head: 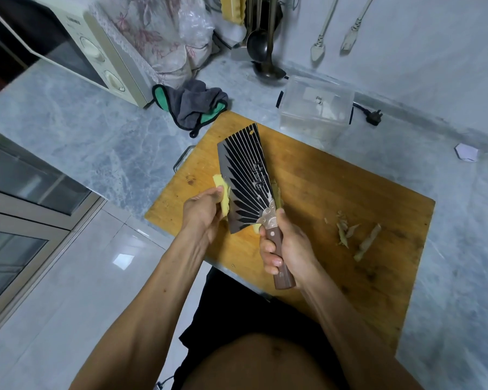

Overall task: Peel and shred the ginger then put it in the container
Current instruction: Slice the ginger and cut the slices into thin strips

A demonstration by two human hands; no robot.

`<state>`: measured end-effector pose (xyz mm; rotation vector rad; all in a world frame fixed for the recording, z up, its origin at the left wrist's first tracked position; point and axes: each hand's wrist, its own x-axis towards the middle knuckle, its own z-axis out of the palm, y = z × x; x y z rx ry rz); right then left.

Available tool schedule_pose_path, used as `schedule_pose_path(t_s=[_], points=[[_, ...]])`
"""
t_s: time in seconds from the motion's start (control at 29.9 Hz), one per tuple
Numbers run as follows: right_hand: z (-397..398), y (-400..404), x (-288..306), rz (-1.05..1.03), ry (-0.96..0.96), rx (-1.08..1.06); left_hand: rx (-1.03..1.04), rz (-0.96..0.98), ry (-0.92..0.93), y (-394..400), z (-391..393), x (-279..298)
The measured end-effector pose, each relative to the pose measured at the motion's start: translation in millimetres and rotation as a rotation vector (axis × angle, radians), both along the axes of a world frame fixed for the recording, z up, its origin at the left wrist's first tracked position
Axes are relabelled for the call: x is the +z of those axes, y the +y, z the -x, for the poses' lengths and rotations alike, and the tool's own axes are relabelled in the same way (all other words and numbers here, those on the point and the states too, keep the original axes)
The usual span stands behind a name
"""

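A: Where is the ginger [221,194] right now?

B: It is up in the air, just over the near left part of the wooden cutting board [335,192]. The left hand [203,212] holds it, with the fingers curled round the yellow piece. A lot of it looks peeled already.

A: And the other hand?

B: The right hand [286,246] is wrapped tight round the brown handle of the big knife [247,178]. The flat blade lies right against the ginger, so I think the peeling is not done yet.

A: How will the ginger feel to hold?

B: I think it is light, hard and bumpy. The peeled side is likely wet and a bit slippery. So it is best to hold it at the end far from the blade and keep the fingertips out of the way.

A: What could go wrong?

B: The knife is wide and looks heavy. If the ginger slips, the edge could nick a finger.

A: Where does it go after?

B: Into the clear container [316,108] on the bench [82,122], just past the far edge of the board. Some peels [350,232] lie on the board to the right
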<state>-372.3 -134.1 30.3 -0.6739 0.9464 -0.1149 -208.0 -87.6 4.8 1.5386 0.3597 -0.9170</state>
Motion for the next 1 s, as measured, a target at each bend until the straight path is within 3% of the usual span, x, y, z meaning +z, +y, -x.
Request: schedule_pose_path(t_s=[0.23, 0.5, 0.6, 0.7, 0.87, 1.0], points=[[-3.6, 5.3, 2.3, 0.041, 0.012, 0.035, 0.054, 0.024, -0.003, 0.5, -6.6, -2.3], [-5.2, 5.8, 4.2, 0.127, 0.017, 0.083, -0.032, 0.05, -0.011, 10.1, -7.3, -5.6], [-7.1, 11.9, 6.4, 0.26, 0.021, 0.142, -0.156, -0.005, -0.202, 14.5, -16.2, -12.2], [-8.4, 19.1, 6.9, 0.392, 0.059, 0.234, -0.135, -0.056, -0.382, 19.0, -24.6, -12.4], [-27.5, 32.0, -3.7, 0.656, 0.188, 0.407, -0.177, -0.199, -0.555, 30.2, -30.4, -27.2], [-42.0, 40.5, -18.2, 0.817, 0.228, 0.5, -0.174, -0.217, -0.562, 39.5, -28.4, -43.8]])
